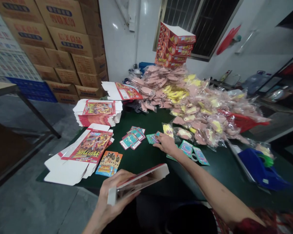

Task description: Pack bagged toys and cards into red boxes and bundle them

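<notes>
My left hand (117, 188) is wrapped around a small cardboard box (146, 177), tilted, its open side facing me and its inside looking hollow. Out over the table my right hand (166, 143) reaches to a small group of teal cards (150, 138), thumb and fingers closed at the edge of a card. Just beyond it lies a bagged yellow piece (168, 129). More teal-and-purple cards (186, 148) lie under and beside my right forearm, around a white ring. Red-bordered cards (132, 138) are fanned out to the left, and orange-and-blue packets (109, 163) sit nearer my left hand.
Flattened printed boxes (90, 146) and a stack of cartons (97, 110) line the table's left side. A large heap of bagged pink and yellow pieces (185, 94) fills the back, with red display boxes (174, 44) behind. A blue tape dispenser (261, 169) stands right.
</notes>
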`<state>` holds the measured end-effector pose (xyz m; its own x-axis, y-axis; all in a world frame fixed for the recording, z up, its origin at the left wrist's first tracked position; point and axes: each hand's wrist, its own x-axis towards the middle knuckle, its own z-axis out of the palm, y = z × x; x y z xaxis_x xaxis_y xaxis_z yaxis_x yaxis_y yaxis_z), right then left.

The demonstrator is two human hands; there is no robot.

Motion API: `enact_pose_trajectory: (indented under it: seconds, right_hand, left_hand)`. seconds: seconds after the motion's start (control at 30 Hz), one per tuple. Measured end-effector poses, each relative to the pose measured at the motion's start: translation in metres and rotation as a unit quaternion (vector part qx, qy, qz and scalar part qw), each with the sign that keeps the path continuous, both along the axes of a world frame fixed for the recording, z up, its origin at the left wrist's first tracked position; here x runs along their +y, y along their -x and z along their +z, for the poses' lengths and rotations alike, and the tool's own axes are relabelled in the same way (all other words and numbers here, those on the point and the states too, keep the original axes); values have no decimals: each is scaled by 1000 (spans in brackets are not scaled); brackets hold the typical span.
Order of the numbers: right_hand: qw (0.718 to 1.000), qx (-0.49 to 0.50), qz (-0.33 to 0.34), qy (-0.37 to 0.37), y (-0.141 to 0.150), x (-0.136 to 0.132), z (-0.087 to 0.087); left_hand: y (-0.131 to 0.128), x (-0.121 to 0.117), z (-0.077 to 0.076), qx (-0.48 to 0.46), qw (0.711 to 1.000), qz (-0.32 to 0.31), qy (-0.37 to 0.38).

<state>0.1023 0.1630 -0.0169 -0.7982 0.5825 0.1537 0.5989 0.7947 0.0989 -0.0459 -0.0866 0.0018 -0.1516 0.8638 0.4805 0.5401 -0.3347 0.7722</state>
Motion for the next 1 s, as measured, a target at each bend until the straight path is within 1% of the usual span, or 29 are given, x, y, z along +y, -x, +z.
enact_pose_trajectory:
  seconds: [0.1,0.2,0.33,0.47,0.57,0.7,0.8,0.9,0.97,1.0]
  right_hand:
    - [999,-17,22,25,-1,13,3]
    - [998,-24,39,37,-3,15,4]
    - [1000,2,7,11,2,2,-5]
    - [998,50,-34,-18,5,-13,-18]
    - [994,92,-51,-29,5,-19,-23]
    - [987,147,-57,-31,7,-26,-26]
    - [981,187,-36,-25,7,-27,-28]
    - [970,240,-13,-24,2,-19,-21]
    - [955,293,-16,-33,-5,-10,-7]
    - [945,323,-22,-40,-10,-7,4]
  left_hand:
    - [1,1,0,-8,1000,-4,9]
    - [2,1,-1,-18,1000,0,20]
    - [3,1,-2,-19,999,4,33]
    - [2,1,-2,-19,1000,-8,11]
    - [1,0,-2,-20,1000,-10,0]
    - [-1,-1,-1,-17,1000,-4,-2]
    - [-1,-2,0,-20,1000,-12,12]
    - [1,-2,-2,-37,998,-9,44]
    - [2,-1,-6,-55,997,3,54]
    - [2,0,-9,-61,997,10,55]
